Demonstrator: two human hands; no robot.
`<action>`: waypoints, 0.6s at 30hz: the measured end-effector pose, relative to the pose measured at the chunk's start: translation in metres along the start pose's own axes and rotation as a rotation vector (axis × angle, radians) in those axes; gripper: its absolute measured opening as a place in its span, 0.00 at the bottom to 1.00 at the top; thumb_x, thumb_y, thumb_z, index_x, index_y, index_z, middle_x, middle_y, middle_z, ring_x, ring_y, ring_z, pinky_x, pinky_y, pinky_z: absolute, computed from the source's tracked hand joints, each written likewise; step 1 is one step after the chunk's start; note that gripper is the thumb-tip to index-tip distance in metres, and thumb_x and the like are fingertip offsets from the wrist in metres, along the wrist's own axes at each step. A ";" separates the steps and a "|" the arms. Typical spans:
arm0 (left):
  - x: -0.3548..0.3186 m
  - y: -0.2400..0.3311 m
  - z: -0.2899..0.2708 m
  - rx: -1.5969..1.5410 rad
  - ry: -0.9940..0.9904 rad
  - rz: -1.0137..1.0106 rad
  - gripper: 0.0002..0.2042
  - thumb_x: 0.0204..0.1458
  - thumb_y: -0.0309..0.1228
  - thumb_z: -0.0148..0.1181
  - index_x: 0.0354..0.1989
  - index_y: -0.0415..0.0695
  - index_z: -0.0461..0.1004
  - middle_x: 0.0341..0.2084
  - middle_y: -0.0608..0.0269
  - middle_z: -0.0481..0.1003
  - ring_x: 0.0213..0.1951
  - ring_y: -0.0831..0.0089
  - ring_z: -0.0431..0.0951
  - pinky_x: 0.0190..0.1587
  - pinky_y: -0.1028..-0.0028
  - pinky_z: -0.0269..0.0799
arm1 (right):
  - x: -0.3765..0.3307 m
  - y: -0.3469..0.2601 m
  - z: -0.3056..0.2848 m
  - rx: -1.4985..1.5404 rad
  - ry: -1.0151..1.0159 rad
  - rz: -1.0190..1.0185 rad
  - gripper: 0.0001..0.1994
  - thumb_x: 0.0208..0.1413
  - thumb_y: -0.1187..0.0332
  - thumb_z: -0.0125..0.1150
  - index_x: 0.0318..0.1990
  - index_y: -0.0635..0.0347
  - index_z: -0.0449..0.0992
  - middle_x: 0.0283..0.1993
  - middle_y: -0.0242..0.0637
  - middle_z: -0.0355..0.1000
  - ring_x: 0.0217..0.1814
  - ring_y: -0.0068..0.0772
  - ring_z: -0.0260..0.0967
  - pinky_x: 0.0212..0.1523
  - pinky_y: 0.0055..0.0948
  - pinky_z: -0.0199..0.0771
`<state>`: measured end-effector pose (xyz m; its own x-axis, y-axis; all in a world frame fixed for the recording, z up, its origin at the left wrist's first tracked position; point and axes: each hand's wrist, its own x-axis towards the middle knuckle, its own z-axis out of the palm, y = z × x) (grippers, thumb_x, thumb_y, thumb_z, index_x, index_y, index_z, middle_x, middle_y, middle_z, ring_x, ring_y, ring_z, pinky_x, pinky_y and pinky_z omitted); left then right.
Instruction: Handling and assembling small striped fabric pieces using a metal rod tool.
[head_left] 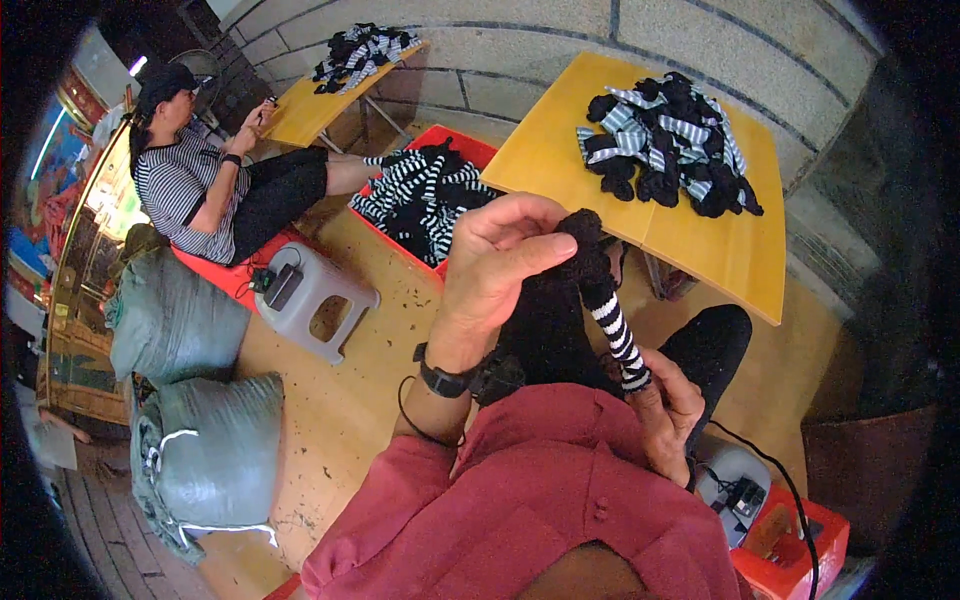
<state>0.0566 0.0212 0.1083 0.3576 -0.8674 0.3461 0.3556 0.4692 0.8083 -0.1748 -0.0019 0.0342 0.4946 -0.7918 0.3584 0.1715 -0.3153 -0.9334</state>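
A narrow knitted piece [617, 335] is stretched between my hands, black and bunched at its upper end, banded black and white along the rest. Whether it is a glove or a sock I cannot tell. My left hand [505, 255] pinches the black end between thumb and fingers. Lower down, my right hand [668, 405] grips the striped end, its fingers partly hidden behind the wrist and the fabric. Beyond my hands, a yellow table [540, 135] bears a heap of similar black and grey-striped knitted pieces [668, 140].
A red crate [437, 268] of striped knitted pieces stands on the floor ahead left. Left of me are a grey stool [318, 305] and stuffed sacks [215, 455]. Another person [195, 185] sits by a second table [300, 110]. A black cable [790, 480] runs at right.
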 end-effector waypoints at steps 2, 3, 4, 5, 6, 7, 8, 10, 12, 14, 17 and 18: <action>-0.001 0.006 0.000 0.031 0.008 0.046 0.10 0.39 0.15 0.63 0.33 0.34 0.73 0.30 0.60 0.75 0.32 0.76 0.75 0.38 0.78 0.71 | 0.002 -0.004 -0.001 -0.062 -0.012 0.028 0.12 0.53 0.81 0.47 0.45 0.68 0.72 0.36 0.39 0.74 0.36 0.23 0.71 0.39 0.21 0.69; -0.002 0.005 0.000 0.033 0.009 0.046 0.10 0.39 0.15 0.63 0.33 0.34 0.73 0.30 0.60 0.75 0.32 0.76 0.75 0.38 0.78 0.71 | 0.001 -0.004 -0.001 -0.060 -0.014 0.029 0.12 0.53 0.81 0.47 0.45 0.68 0.72 0.36 0.39 0.74 0.36 0.23 0.71 0.39 0.21 0.69; -0.003 0.001 0.000 0.038 0.056 0.089 0.11 0.39 0.14 0.62 0.33 0.34 0.73 0.30 0.60 0.75 0.32 0.76 0.75 0.37 0.79 0.71 | 0.000 -0.003 -0.001 -0.065 0.002 0.035 0.12 0.54 0.81 0.47 0.45 0.68 0.72 0.36 0.38 0.74 0.36 0.23 0.71 0.38 0.21 0.69; -0.004 -0.003 0.000 0.044 0.102 0.134 0.11 0.38 0.13 0.62 0.33 0.34 0.73 0.30 0.60 0.74 0.32 0.77 0.74 0.36 0.80 0.71 | -0.001 -0.002 0.000 -0.070 0.017 0.042 0.11 0.54 0.80 0.48 0.45 0.69 0.72 0.36 0.38 0.74 0.36 0.22 0.71 0.38 0.21 0.69; -0.006 -0.007 0.002 0.044 0.102 0.135 0.11 0.38 0.13 0.62 0.33 0.34 0.73 0.30 0.60 0.74 0.32 0.77 0.74 0.36 0.80 0.71 | -0.003 0.001 0.001 -0.070 0.016 0.041 0.11 0.54 0.80 0.48 0.45 0.69 0.72 0.36 0.38 0.74 0.36 0.22 0.71 0.38 0.21 0.69; -0.008 -0.012 0.004 0.003 0.147 0.117 0.10 0.38 0.13 0.61 0.32 0.34 0.73 0.30 0.61 0.74 0.31 0.77 0.74 0.35 0.80 0.71 | -0.005 0.006 0.003 -0.005 0.052 0.050 0.12 0.54 0.80 0.48 0.45 0.68 0.71 0.37 0.38 0.74 0.36 0.23 0.70 0.38 0.21 0.69; -0.011 -0.017 0.006 -0.038 0.191 0.098 0.10 0.38 0.12 0.61 0.31 0.34 0.72 0.29 0.61 0.74 0.31 0.78 0.74 0.34 0.81 0.71 | -0.007 0.010 0.005 0.060 0.087 0.059 0.12 0.54 0.80 0.48 0.46 0.68 0.71 0.37 0.38 0.73 0.36 0.23 0.70 0.38 0.20 0.69; -0.013 -0.027 0.010 -0.043 0.209 0.069 0.09 0.39 0.13 0.58 0.31 0.35 0.71 0.29 0.61 0.74 0.30 0.78 0.74 0.34 0.80 0.71 | -0.009 0.019 0.010 0.119 0.096 0.035 0.13 0.54 0.80 0.48 0.48 0.68 0.69 0.37 0.37 0.73 0.33 0.22 0.69 0.34 0.19 0.69; -0.014 -0.033 0.015 -0.237 0.124 0.084 0.08 0.42 0.16 0.56 0.33 0.35 0.70 0.30 0.60 0.74 0.30 0.77 0.74 0.35 0.79 0.71 | -0.010 0.018 0.011 0.178 0.102 0.011 0.14 0.54 0.80 0.48 0.49 0.67 0.68 0.38 0.37 0.73 0.30 0.20 0.69 0.31 0.18 0.68; -0.017 -0.032 0.025 -0.217 0.166 0.036 0.07 0.43 0.19 0.55 0.33 0.35 0.69 0.29 0.60 0.74 0.30 0.77 0.74 0.36 0.78 0.71 | -0.011 0.009 0.010 0.390 0.018 0.193 0.17 0.53 0.81 0.47 0.52 0.67 0.66 0.38 0.36 0.72 0.28 0.17 0.66 0.28 0.15 0.64; -0.017 -0.039 0.029 -0.227 0.191 -0.017 0.08 0.42 0.19 0.54 0.33 0.35 0.70 0.28 0.60 0.74 0.28 0.78 0.73 0.34 0.79 0.70 | -0.002 0.000 0.008 0.699 -0.091 0.391 0.18 0.52 0.82 0.46 0.53 0.66 0.65 0.37 0.35 0.72 0.26 0.14 0.63 0.26 0.13 0.60; -0.017 -0.040 0.029 -0.229 0.187 -0.019 0.08 0.42 0.19 0.54 0.33 0.35 0.70 0.28 0.60 0.74 0.28 0.78 0.73 0.34 0.79 0.70 | -0.001 0.001 0.006 0.698 -0.087 0.389 0.18 0.52 0.82 0.46 0.53 0.66 0.65 0.37 0.35 0.72 0.26 0.14 0.63 0.26 0.13 0.60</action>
<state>0.0117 0.0120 0.0835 0.4945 -0.8408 0.2204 0.5420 0.4965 0.6780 -0.1697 0.0017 0.0324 0.6880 -0.7252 0.0286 0.4519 0.3972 -0.7987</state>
